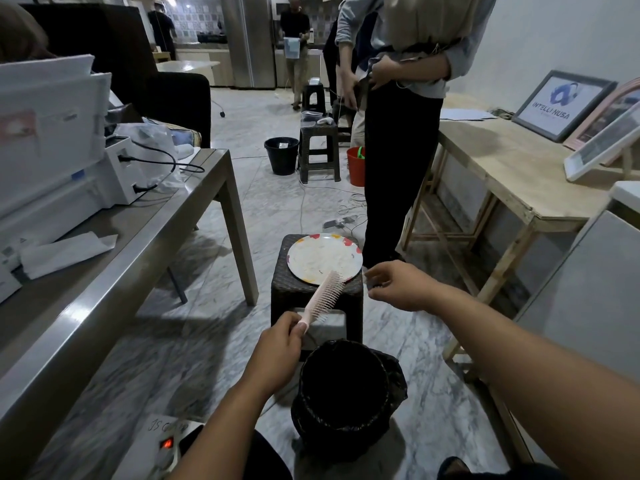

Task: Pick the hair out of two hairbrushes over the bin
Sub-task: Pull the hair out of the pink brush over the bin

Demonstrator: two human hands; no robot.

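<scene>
My left hand (277, 351) grips the handle of a pink hairbrush (323, 297), which points up and away with its bristles facing right, its head over the near edge of a white plate (311, 252). My right hand (394, 285) hovers just right of the brush head, fingers loosely curled and apart, holding nothing that I can make out. A black bin (346, 386) lined with a black bag stands on the floor directly below and in front of my hands. Only one hairbrush is in view.
The plate rests on a dark woven stool (298, 292) behind the bin. A person in black trousers (398, 168) stands just beyond the stool. A grey table (138, 237) runs along the left, a wooden table (502, 174) on the right. Further stools and buckets stand behind.
</scene>
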